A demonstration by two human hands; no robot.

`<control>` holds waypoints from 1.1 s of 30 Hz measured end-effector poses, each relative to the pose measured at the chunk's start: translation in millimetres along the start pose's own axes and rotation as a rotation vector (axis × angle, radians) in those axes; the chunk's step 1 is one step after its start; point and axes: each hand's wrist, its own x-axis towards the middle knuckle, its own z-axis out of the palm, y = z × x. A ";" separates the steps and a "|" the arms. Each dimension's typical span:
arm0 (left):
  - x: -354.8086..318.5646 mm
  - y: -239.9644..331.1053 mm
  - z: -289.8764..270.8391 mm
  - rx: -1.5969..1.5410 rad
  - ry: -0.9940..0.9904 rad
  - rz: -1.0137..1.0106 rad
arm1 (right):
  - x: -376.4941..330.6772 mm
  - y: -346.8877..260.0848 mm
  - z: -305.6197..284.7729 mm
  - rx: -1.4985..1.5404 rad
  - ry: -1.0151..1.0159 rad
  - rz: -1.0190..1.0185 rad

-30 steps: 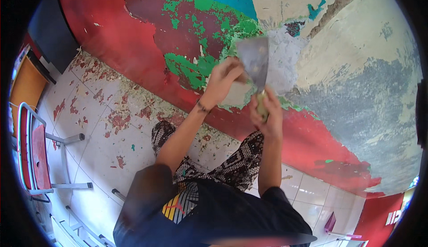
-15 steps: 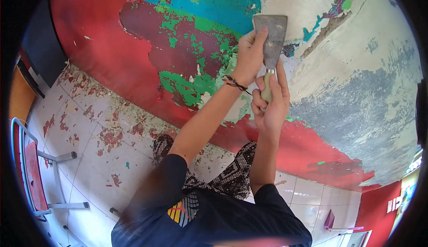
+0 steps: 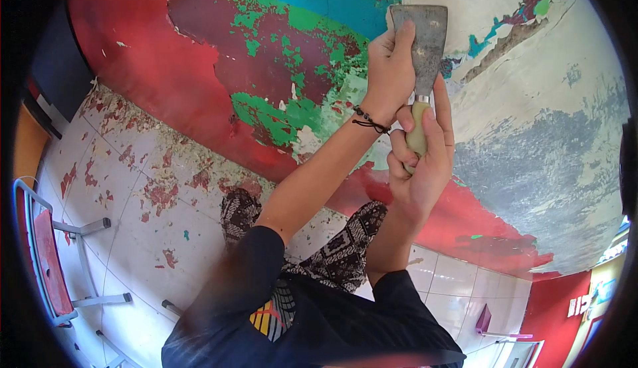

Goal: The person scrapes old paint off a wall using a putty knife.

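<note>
Scraper [image 3: 425,42]: blade flat on wall [image 3: 545,135], high up.
Right hand [image 3: 420,158]: clenched round handle.
Left hand [image 3: 389,69]: fingers pressing blade.
Done: right of blade mostly bare.
Left: red, green, blue paint [image 3: 219,69] leftward.
Floor [image 3: 133,188]: flakes scattered.

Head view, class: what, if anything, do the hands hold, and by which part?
A metal scraper. The right hand wraps its pale handle; the left hand presses fingers on the flat blade, which lies against the peeling painted wall.
</note>
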 end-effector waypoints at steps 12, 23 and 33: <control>4.1 -3.3 -4.8 0.193 0.012 0.144 | -0.4 6.9 -4.1 0.055 -0.032 0.012; 8.6 1.0 -6.3 0.149 -0.003 0.034 | 4.7 11.3 2.5 0.167 -0.084 0.007; 1.0 23.3 1.7 0.222 -0.008 0.015 | -2.0 11.1 5.1 0.125 -0.048 0.033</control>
